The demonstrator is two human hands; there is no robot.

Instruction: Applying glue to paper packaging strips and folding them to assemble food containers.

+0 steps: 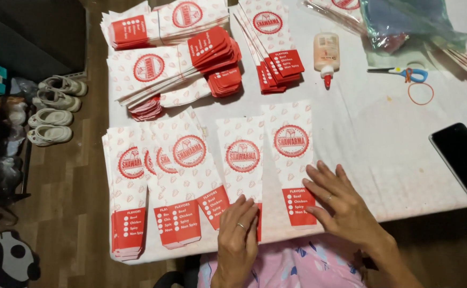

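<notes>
**Two flat hands on two paper food bags at the near table edge**

Head view: The left hand [238,229] lies palm down, fingers together and extended, pressed flat on the red lower end of a white-and-red paper food bag [242,160]. The right hand [339,200] is also flat, with fingers slightly spread, resting on the red panel of the neighbouring paper bag [292,144] just to the right. Neither hand pinches or grips anything. Both bags lie lengthwise, side by side, near the front edge of the white table cover [383,154].

To the left, a fanned row of the same bags [159,176] overlaps along the near edge. At the far side sit several taller stacks of bags [175,58], and a glue bottle [326,53] with a red tip lies near them. Blue-handled scissors [404,72] and a loose rubber band [421,94] are further right; a dark phone [464,160] rests at the right edge. Sandals [52,109] line the wooden floor on the left.

As a judgement: the bags' red ends sit close to the table edge, so a sideways drag of either palm could slide one off, or skew it against its neighbour. The glue bottle lying on its side could leak onto the cover.
</notes>
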